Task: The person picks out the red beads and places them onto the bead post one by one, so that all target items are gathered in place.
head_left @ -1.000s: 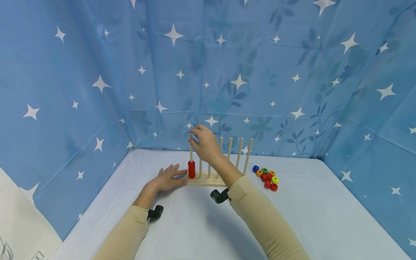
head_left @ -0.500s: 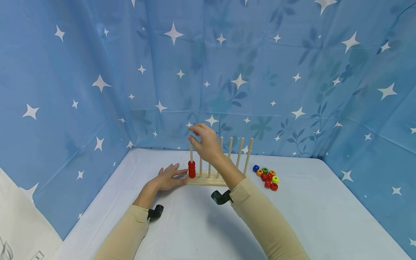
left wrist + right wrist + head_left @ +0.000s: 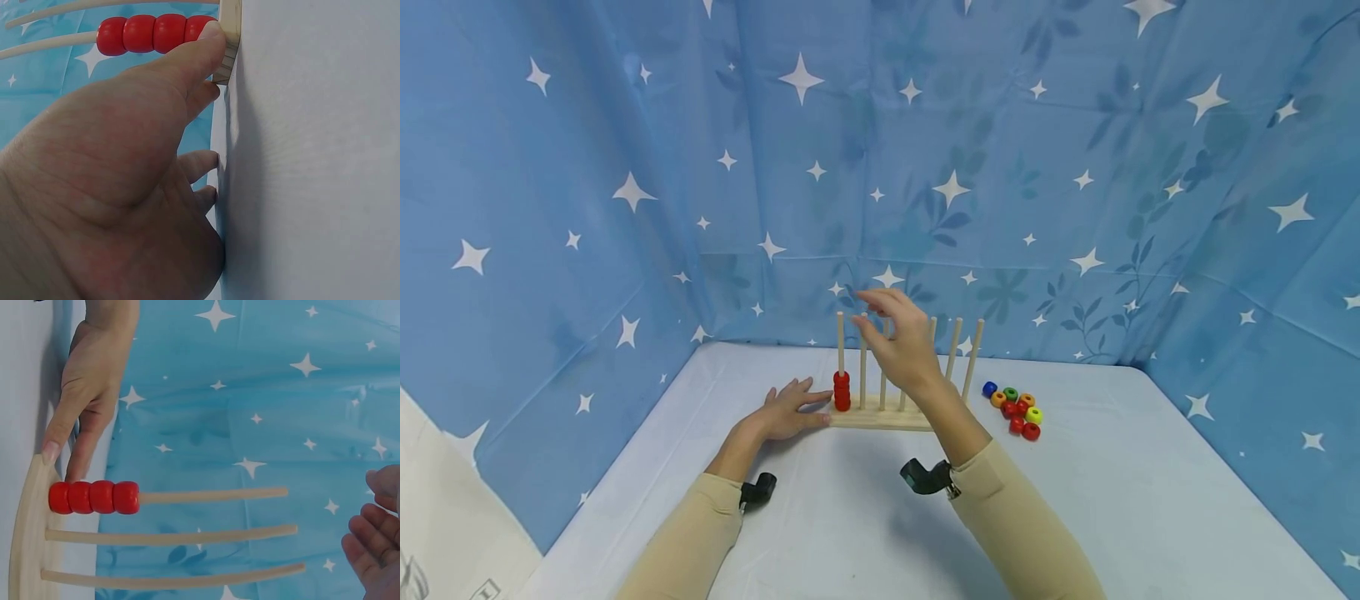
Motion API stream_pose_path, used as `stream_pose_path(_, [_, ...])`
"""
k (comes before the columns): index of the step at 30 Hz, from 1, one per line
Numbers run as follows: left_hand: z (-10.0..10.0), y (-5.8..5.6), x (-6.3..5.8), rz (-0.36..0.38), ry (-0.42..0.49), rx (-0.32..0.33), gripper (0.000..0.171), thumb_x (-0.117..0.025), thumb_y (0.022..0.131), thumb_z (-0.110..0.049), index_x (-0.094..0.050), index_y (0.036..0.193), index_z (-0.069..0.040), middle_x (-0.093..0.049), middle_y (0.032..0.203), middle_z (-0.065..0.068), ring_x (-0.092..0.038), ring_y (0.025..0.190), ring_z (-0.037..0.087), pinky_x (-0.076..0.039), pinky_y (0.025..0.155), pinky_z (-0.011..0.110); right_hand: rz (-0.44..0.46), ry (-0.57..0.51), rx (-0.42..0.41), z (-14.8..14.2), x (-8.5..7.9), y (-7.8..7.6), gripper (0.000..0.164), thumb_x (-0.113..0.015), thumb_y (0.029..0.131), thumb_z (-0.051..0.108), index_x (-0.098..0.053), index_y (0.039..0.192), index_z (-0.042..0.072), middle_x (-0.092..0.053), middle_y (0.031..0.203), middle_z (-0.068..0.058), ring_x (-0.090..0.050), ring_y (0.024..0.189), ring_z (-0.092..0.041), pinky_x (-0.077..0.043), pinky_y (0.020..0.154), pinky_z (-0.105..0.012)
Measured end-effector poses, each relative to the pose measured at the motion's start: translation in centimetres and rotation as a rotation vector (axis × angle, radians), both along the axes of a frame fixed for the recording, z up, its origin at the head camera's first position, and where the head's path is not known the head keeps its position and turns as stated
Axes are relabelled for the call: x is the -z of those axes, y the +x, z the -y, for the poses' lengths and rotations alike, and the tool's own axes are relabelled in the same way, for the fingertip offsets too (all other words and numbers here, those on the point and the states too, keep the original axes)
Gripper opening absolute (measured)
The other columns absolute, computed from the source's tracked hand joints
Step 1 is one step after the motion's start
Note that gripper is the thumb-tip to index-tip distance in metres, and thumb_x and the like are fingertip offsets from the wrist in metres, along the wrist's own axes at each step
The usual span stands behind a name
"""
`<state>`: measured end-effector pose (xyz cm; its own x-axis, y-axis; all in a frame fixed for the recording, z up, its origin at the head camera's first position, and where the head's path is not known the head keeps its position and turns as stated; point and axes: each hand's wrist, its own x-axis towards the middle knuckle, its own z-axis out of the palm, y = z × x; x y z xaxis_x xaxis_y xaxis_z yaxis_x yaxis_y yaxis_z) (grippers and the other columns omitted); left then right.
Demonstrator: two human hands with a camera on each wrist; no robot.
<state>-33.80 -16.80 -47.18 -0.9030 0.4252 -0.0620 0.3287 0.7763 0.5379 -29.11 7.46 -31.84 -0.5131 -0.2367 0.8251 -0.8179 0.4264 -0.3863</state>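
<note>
A wooden peg rack (image 3: 880, 419) stands on the table, its upright pegs in a row. Several red beads (image 3: 842, 392) are stacked at the foot of the leftmost peg; the left wrist view also shows these red beads (image 3: 155, 33). My left hand (image 3: 786, 412) lies low beside the rack's left end, thumb (image 3: 51, 450) and forefinger touching the wood, other fingers spread. Raised near the peg tops, my right hand (image 3: 898, 337) holds nothing; its thumb and fingers are apart. It hides parts of the middle pegs. The right wrist view catches its fingers (image 3: 375, 534) at the edge.
Right of the rack lies a loose group of beads in red, orange, yellow, green and blue, with a blue bead (image 3: 989, 389) at its far side and a red bead (image 3: 1032, 432) nearest. Blue star-printed cloth (image 3: 951, 225) surrounds the white-covered table (image 3: 850, 517).
My right hand has drawn back to the right from the top of the leftmost peg, uncovering its tip. The left hand, rack and beads stay where they were.
</note>
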Motion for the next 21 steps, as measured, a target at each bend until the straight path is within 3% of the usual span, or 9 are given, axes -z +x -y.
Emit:
stream_pose_path(9, [0.1,0.0,0.1,0.0,0.006,-0.002,0.065,-0.064,0.1,-0.054,-0.051,0.156,-0.024,-0.022,0.171,0.023,-0.008,0.16,0.047,0.002,0.124,0.073,-0.008,-0.044,0.031,-1.8,1.2,1.3,0.032,-0.074,0.097,0.009,-0.072,0.128,0.003,-0.072,0.121,-0.012,-0.07,0.106,-0.028,-0.058,0.094,-0.042])
stream_pose_path(21, [0.1,0.3,-0.1,-0.01,0.016,0.005,0.063,-0.063,0.101,-0.05,-0.052,0.155,-0.021,-0.022,0.171,0.024,-0.009,0.16,0.048,0.001,0.123,0.073,-0.008,-0.074,0.058,-3.4,2.6,2.2,0.032,-0.076,0.095,0.009,-0.072,0.127,0.004,-0.073,0.121,-0.011,-0.071,0.104,-0.026,-0.059,0.094,-0.037])
